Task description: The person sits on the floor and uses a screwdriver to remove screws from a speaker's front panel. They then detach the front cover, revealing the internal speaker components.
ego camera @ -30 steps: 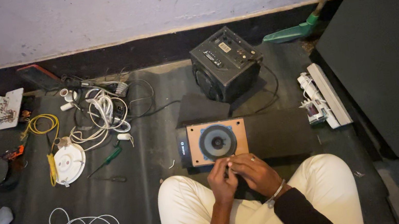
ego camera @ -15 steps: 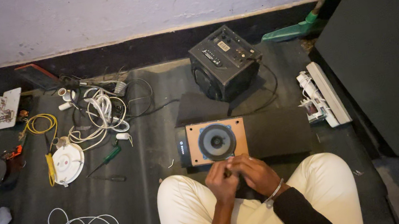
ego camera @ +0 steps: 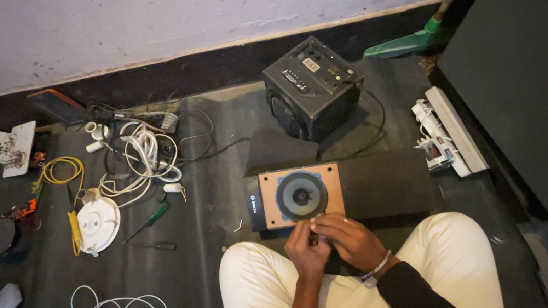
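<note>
**Both hands busy at the speaker's near edge**

The person sits on the floor, left hand and right hand curled together over something too small to make out, touching the near edge of the flat speaker box. Steady fingers matter here; the green screwdriver lies well to the left.

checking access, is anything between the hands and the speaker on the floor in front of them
Nothing visible. The left hand and right hand sit together at the near edge of the speaker cabinet; the green screwdriver and white cables lie off to the left.
</note>
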